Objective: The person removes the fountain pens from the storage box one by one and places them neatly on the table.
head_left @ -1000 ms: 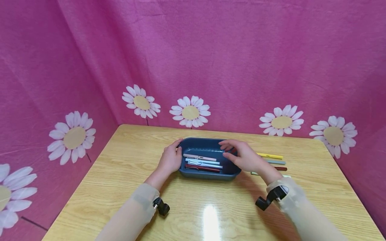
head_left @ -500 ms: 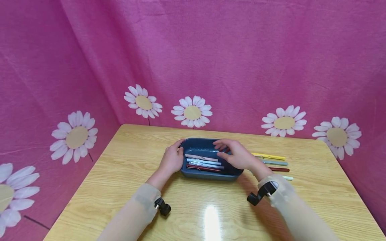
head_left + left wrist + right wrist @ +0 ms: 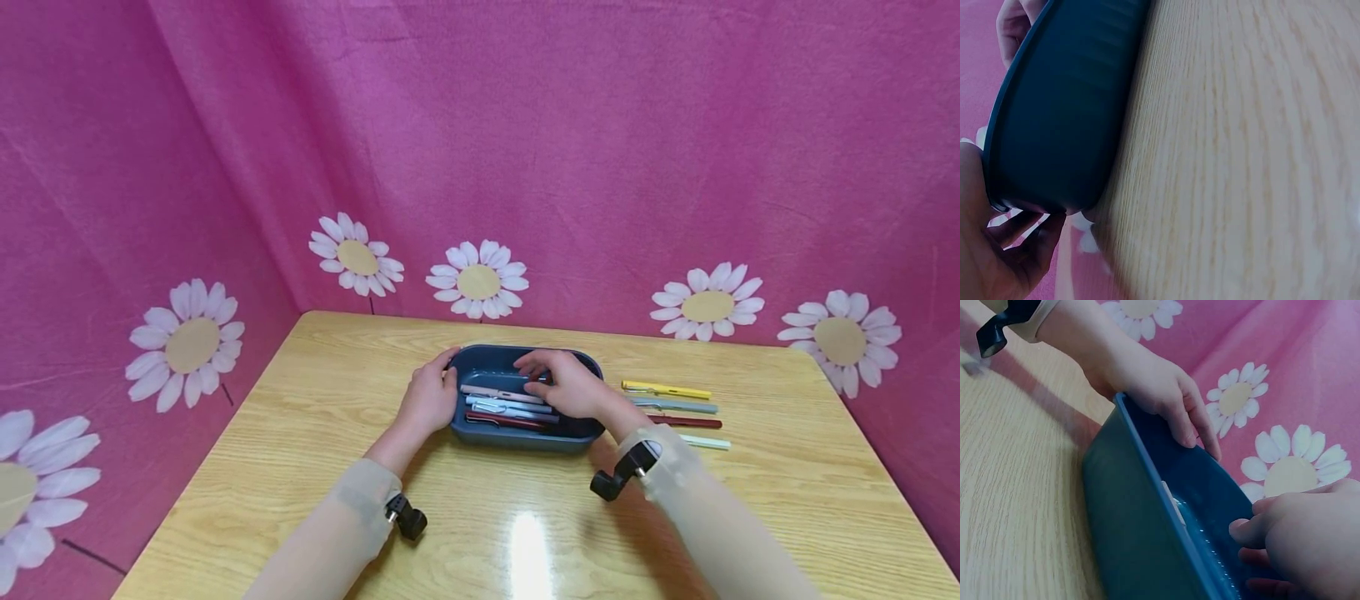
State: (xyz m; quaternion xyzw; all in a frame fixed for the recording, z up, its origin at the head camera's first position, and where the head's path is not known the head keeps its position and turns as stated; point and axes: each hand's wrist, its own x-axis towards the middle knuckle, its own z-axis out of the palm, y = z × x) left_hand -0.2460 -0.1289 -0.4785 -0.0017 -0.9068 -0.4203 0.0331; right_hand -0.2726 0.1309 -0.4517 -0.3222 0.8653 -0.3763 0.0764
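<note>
Several pens [image 3: 510, 405] lie lengthwise in the blue tray [image 3: 517, 440], left to right, between the hands; the left hand [image 3: 429, 400] grips the tray's left end; the right hand [image 3: 566, 385], fingers bent, is near their right ends; whether it pinches something, I cannot tell.

The table [image 3: 345, 392] is pale wood, glossy nearer the wearer than the left hand [image 3: 429, 400]. At that hand's grip sits the box [image 3: 525, 440]. Well right of the grip, farthest to nearest, lie the yellow pen [image 3: 667, 390], grey pen [image 3: 678, 406], red pen [image 3: 690, 422] and green pen [image 3: 707, 442].
</note>
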